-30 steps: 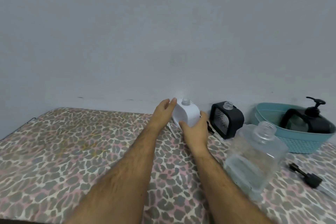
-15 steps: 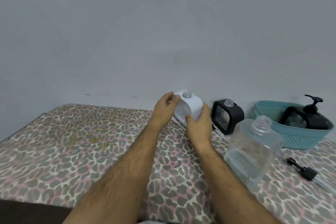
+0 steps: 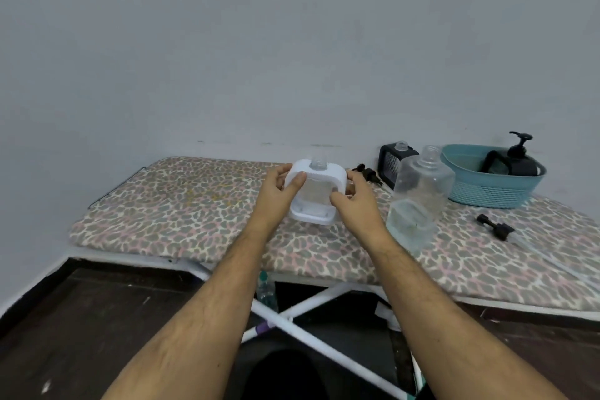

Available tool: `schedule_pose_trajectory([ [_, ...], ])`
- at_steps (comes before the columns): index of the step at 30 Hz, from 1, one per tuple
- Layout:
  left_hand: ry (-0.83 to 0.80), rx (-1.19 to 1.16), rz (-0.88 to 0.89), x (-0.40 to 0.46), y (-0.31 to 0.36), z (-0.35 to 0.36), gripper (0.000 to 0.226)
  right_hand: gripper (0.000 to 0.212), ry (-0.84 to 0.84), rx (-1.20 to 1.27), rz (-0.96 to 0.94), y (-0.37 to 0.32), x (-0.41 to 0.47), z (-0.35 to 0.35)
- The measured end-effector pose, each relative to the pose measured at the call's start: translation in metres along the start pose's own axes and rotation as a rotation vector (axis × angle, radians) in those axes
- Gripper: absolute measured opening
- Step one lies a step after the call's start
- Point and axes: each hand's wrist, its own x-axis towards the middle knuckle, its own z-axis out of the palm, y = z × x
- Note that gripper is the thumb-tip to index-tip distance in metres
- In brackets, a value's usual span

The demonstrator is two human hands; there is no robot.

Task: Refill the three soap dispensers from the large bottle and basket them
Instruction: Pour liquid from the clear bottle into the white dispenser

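Both hands hold a white soap dispenser (image 3: 316, 195) with an open neck, lifted just above the board and tilted toward me. My left hand (image 3: 279, 193) grips its left side and my right hand (image 3: 355, 201) its right side. To the right stands the large clear bottle (image 3: 418, 195), uncapped, with a little liquid at the bottom. A black dispenser (image 3: 393, 159) with an open neck stands behind it. Another black dispenser (image 3: 513, 162) with its pump fitted sits in the teal basket (image 3: 487, 195).
Everything rests on a leopard-print ironing board (image 3: 194, 204) against a grey wall. One loose black pump (image 3: 495, 227) lies at the right, another (image 3: 367, 172) behind my right hand. White crossed legs and a dark floor lie below the near edge.
Both hands have brought the white dispenser from the back of the board toward me and turned its front to face me. The view has pulled back, showing the board's near edge.
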Motion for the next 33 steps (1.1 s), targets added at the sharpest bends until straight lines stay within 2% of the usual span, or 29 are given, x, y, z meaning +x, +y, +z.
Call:
schedule_pose_trajectory([
  [6, -0.079, 0.003, -0.053, -0.046, -0.011, -0.004, 0.059, 0.046, -0.114, 0.045, 0.08, 0.007, -0.04, -0.017],
  [9, -0.099, -0.024, -0.079, -0.062, -0.022, 0.001, 0.05, 0.045, -0.142, 0.019, 0.082, 0.014, -0.05, -0.023],
  [13, -0.065, -0.042, -0.077, -0.067, -0.026, 0.012, 0.039, 0.05, -0.161, -0.019, 0.058, 0.022, -0.049, -0.027],
  [17, -0.031, -0.065, -0.077, -0.065, -0.03, 0.02, 0.049, 0.058, -0.14, -0.092, 0.035, 0.025, -0.045, -0.03],
  [20, 0.002, -0.067, -0.069, -0.064, -0.037, 0.021, 0.052, 0.054, -0.124, -0.118, 0.03, 0.033, -0.048, -0.032],
  [22, 0.004, -0.059, -0.072, -0.065, -0.042, 0.021, 0.054, 0.044, -0.026, -0.105, 0.039, 0.036, -0.051, -0.036],
  [27, -0.025, -0.04, -0.071, -0.068, -0.049, 0.021, 0.052, 0.008, 0.454, -0.139, -0.132, 0.038, -0.068, -0.056],
  [30, -0.056, -0.036, -0.078, -0.068, -0.048, 0.021, 0.053, 0.028, 0.647, -0.166, -0.12, 0.039, -0.068, -0.072],
  [33, -0.095, -0.056, -0.081, -0.068, -0.048, 0.018, 0.054, 0.062, 0.742, -0.207, -0.069, 0.045, -0.058, -0.087],
])
